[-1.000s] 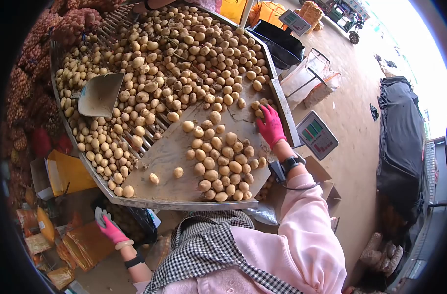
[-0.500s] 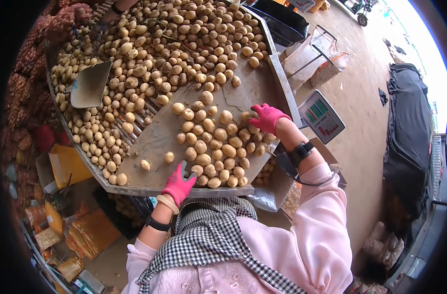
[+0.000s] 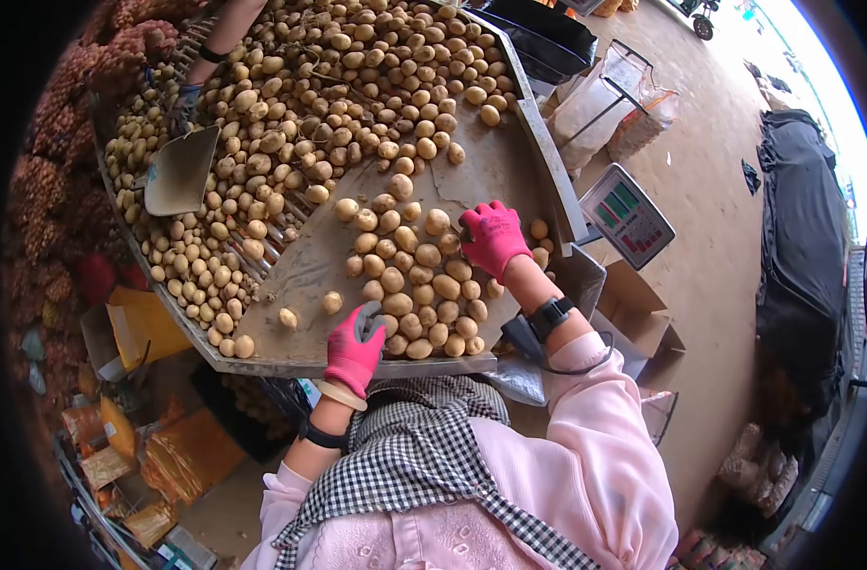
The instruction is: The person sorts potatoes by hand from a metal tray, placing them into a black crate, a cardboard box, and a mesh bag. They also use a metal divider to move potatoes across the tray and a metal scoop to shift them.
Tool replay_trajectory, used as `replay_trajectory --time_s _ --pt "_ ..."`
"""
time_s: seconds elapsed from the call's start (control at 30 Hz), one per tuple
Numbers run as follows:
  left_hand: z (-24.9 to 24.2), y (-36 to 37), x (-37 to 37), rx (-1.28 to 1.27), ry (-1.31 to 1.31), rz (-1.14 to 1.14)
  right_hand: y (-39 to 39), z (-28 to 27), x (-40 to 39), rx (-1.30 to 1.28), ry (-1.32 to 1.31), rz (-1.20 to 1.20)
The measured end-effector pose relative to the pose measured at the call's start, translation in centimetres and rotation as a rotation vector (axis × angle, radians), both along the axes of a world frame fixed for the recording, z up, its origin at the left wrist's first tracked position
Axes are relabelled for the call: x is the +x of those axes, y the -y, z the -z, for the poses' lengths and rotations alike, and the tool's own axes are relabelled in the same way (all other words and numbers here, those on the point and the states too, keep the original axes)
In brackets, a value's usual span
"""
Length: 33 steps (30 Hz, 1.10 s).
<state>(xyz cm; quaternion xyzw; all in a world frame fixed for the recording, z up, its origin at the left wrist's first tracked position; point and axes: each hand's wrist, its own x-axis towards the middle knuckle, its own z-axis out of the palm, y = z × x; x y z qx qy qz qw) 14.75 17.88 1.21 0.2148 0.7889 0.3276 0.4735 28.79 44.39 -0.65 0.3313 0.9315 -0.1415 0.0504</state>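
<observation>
My left hand (image 3: 353,351), in a pink glove with grey fingertips, rests near the front edge of the metal sorting table (image 3: 291,367). Its thumb and fingers are apart, beside the nearest potato (image 3: 390,326) of a loose group. My right hand (image 3: 493,237), also pink-gloved, lies back-up over the right side of that group. Those fingers curl downward among the potatoes (image 3: 446,287); the tips and anything under the palm are hidden. Two single potatoes (image 3: 288,317) lie left of my left hand.
Another person's grey-gloved hand (image 3: 183,106) reaches in at the upper left, near a scoop (image 3: 181,173). A large potato heap (image 3: 357,85) covers the far side. Beyond the right rim stand a digital scale (image 3: 627,217) and a cardboard box (image 3: 633,304).
My right hand has moved left from the table's right side, its fingers now curled. Fewer potatoes show at the right. The other person's hand has come further into view near the scoop.
</observation>
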Motion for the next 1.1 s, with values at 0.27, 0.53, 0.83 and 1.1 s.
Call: replay_trajectory --time_s 0.27,0.53,0.83,1.1 --pt "0.3 -1.1 -3.1 0.661 1.245 -0.617 2.1 2.5 -5.5 0.212 -0.203 -0.345" --pt "2.7 -0.1 -4.2 0.576 0.962 -0.764 2.8 1.8 -8.2 0.150 0.019 -0.229" --pt "-2.0 -4.0 0.1 0.678 -0.448 0.106 14.2 5.2 -1.9 -1.506 -1.438 0.249" --pt "6.2 1.7 -3.6 0.394 -0.018 -0.103 12.8 2.3 21.2 -0.373 -1.724 1.331"
